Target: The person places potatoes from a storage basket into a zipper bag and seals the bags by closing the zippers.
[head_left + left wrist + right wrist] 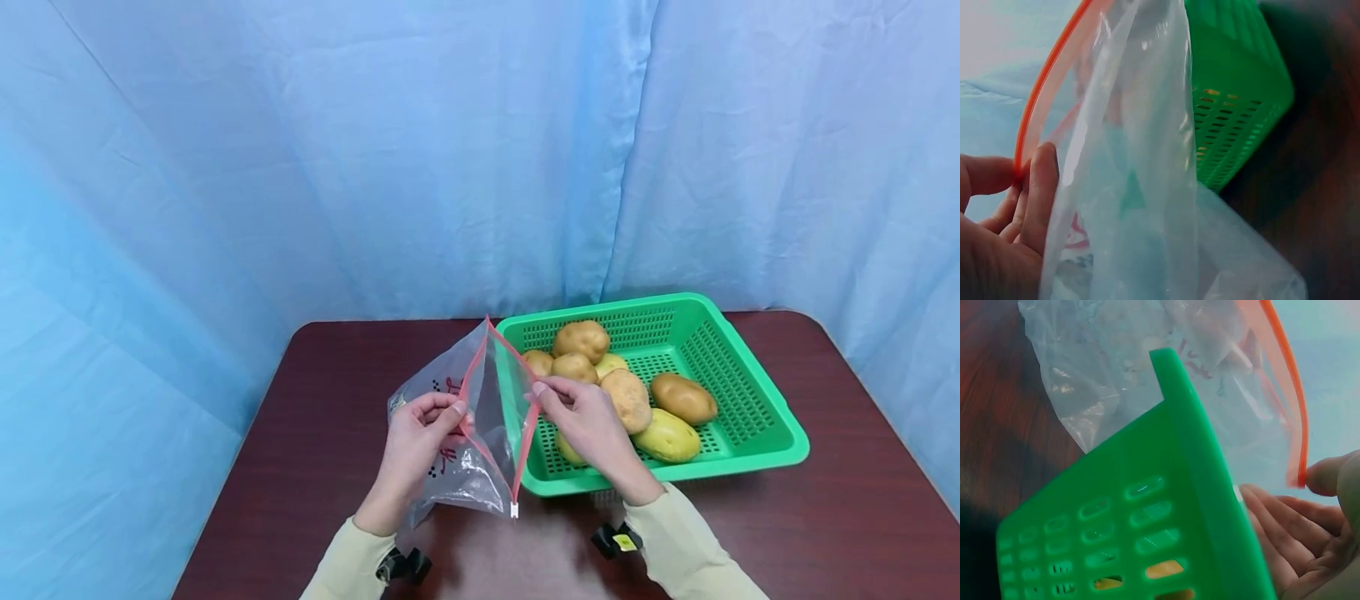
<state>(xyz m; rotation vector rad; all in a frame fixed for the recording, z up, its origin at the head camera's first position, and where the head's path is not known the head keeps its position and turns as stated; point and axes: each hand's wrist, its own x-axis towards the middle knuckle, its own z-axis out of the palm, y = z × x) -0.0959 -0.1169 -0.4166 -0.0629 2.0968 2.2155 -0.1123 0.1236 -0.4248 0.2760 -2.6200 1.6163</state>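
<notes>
A clear zip bag (480,479) with a red-orange zip edge and dark red print hangs between my hands, its mouth spread apart. My left hand (420,437) pinches one side of the mouth between thumb and fingers; in the left wrist view the left hand (1007,212) grips the orange strip. The opposite side is pinched by my right hand (585,421), which is over the left part of a green basket (757,392). A white slider (514,509) sits at the near end of the zip. In the right wrist view, the basket wall partly hides the right hand (1300,534).
Several potatoes lie in the basket, among them a brown potato (683,398) and a yellowish one (667,436). The basket stands on a dark reddish-brown table (300,467). Light blue curtains (450,167) hang behind and beside the table.
</notes>
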